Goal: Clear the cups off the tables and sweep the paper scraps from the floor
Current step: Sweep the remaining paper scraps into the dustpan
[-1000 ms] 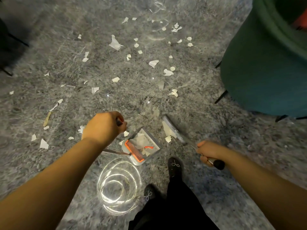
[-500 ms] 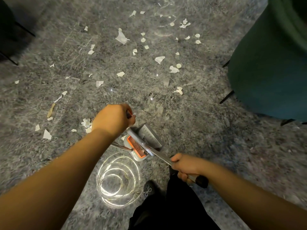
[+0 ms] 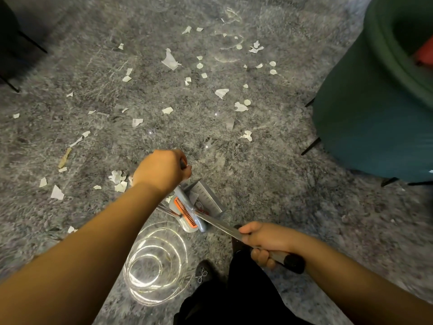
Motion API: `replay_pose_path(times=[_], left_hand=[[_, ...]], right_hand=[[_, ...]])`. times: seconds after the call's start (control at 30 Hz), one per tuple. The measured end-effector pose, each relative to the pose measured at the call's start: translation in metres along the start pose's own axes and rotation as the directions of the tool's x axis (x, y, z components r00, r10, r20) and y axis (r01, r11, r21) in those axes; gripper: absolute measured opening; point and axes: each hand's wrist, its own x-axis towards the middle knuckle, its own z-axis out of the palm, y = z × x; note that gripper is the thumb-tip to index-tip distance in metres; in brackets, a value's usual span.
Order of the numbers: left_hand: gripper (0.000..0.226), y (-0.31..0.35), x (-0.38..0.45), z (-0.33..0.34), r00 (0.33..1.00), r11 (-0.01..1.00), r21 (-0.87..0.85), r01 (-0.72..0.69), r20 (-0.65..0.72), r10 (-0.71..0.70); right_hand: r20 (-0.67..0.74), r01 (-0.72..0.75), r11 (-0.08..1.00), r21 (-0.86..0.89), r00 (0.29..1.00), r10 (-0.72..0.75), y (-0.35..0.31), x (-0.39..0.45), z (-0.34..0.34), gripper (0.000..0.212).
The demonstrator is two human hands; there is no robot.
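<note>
Standing over the grey carpet [image 3: 269, 184], we are holding a sweeping tool in each hand. Our left hand [image 3: 161, 171] is curling tight around the top of the dustpan handle [image 3: 183, 163], only a dark stub of which is showing past the thumb, so that the grey dustpan [image 3: 206, 198] is staying planted on the floor just in front of our shoes [image 3: 202, 273] with its open mouth facing the litter. Our right hand [image 3: 264, 241] is clamping around the metal broom handle [image 3: 220, 224] near its black end cap, low and close to our body, because that is giving us leverage to drag the broom head [image 3: 187, 207] toward the pan. The head is lying across the pan's near side, over the orange comb [image 3: 185, 211], which we judge is for scraping scraps off the bristles.

The paper scraps [image 3: 169, 59] are lying mostly well ahead of the pan, spread across the carpet toward the green armchair [image 3: 375, 109], with a smaller cluster just left of our left wrist. A little paper seems to be sitting inside the pan, though blur is making that hard to confirm. No cups or tables are showing here, so we are judging the sweeping far from finished.
</note>
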Motion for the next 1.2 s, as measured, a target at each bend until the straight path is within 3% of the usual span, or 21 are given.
replay_pose_path(times=[0.23,0.47,0.7,0.97,1.2], left_hand=[[0.014,-0.001,-0.008,-0.007,1.0,1.0,-0.003,-0.02,0.024,0.02],[0.015,-0.012,-0.018,-0.011,0.999,0.998,-0.055,0.004,0.036,-0.002],[0.013,-0.029,-0.028,-0.018,0.994,0.99,-0.121,0.069,-0.074,-0.078],[0.017,-0.003,0.004,-0.018,0.989,0.986,-0.146,0.085,-0.104,-0.101],[0.014,0.036,0.079,-0.02,0.981,0.982,-0.146,0.12,-0.135,-0.14]], right_hand=[[0.007,0.012,1.0,0.01,1.0,-0.013,-0.002,-0.034,0.0,0.02],[-0.075,0.058,0.994,0.092,0.996,-0.051,-0.002,-0.052,-0.003,0.021],[-0.189,0.156,0.973,0.169,0.974,-0.123,0.001,-0.049,-0.021,0.02],[-0.284,0.229,0.931,0.285,0.948,-0.146,-0.018,-0.042,-0.086,0.018],[-0.35,0.265,0.91,0.319,0.925,-0.147,-0.058,-0.029,-0.179,0.026]])
